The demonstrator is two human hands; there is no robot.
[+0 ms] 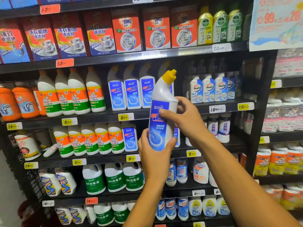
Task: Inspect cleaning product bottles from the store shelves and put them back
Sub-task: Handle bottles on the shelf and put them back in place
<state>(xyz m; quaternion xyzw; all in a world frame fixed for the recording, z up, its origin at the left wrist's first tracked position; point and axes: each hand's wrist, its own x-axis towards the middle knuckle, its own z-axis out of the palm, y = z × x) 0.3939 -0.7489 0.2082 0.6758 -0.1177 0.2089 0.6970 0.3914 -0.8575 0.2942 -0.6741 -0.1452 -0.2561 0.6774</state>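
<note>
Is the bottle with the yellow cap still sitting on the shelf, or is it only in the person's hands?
Apart. The head view shows the yellow-capped bottle lifted clear of the shelf, gripped by the left hand at its base and the right hand at its middle.

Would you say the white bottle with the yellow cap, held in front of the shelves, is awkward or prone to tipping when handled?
Probably stiff: the white bottle keeps its shape where the left hand grips its base and the right hand holds its middle. Its glossy plastic may be slippery. The tall body and bent neck under the yellow cap suggest it could tip easily if set down carelessly.
</note>
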